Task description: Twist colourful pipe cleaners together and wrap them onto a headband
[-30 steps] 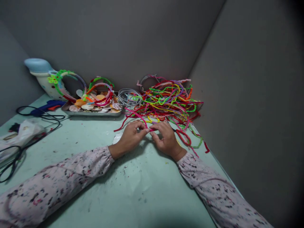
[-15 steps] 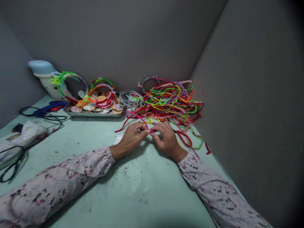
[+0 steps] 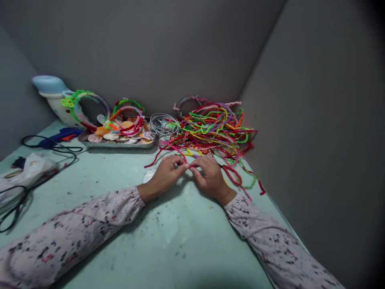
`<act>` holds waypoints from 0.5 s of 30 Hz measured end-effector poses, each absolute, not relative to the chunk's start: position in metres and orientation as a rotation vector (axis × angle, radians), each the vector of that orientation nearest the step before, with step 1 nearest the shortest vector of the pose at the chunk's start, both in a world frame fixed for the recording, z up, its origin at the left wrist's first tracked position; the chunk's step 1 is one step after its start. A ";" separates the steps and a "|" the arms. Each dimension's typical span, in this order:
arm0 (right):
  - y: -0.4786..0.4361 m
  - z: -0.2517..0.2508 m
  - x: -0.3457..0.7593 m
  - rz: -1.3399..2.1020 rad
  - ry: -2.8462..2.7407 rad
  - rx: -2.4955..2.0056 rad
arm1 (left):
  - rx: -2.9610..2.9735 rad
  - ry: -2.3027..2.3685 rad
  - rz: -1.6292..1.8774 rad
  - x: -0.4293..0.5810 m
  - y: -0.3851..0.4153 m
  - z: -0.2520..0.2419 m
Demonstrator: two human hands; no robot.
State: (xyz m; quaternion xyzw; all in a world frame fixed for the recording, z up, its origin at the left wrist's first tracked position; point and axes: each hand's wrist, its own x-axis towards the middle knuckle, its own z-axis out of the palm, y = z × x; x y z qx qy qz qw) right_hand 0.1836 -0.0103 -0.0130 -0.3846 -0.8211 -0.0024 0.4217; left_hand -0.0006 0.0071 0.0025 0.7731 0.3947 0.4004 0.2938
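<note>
Over the middle of the table, my left hand (image 3: 169,172) and my right hand (image 3: 209,174) meet at their fingertips. Both pinch a bright pink pipe cleaner (image 3: 183,153), one part of which rises up and left behind my left fingers. Most of the pinched part is hidden by the fingertips. Just right of my right hand lie scissors with red handles (image 3: 233,175), their blades partly covered by the hand. A heap of coloured pipe cleaners (image 3: 210,122) sits beyond both hands.
A metal tray (image 3: 117,145) of shells (image 3: 128,134) stands at the back, with wrapped hoops (image 3: 92,96) in it. A coil of grey wire (image 3: 164,124), a blue glue gun (image 3: 57,137), a black cable (image 3: 67,149), a plastic bag (image 3: 36,166) and a blue-capped container (image 3: 55,100) lie around. Walls border the table.
Both hands keep their pinch on the pink pipe cleaner, and less of it shows between the fingertips. The whole view has shifted slightly.
</note>
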 end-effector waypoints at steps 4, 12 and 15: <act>-0.009 -0.014 0.184 -0.012 -2.047 -0.978 | 2.119 1.069 1.081 0.000 0.007 0.001; -0.009 -0.014 0.184 -0.017 -2.092 -0.950 | 2.157 1.099 1.088 0.000 0.007 0.001; -0.010 -0.014 0.184 -0.035 -2.123 -0.943 | 2.135 1.121 1.073 0.001 0.007 0.002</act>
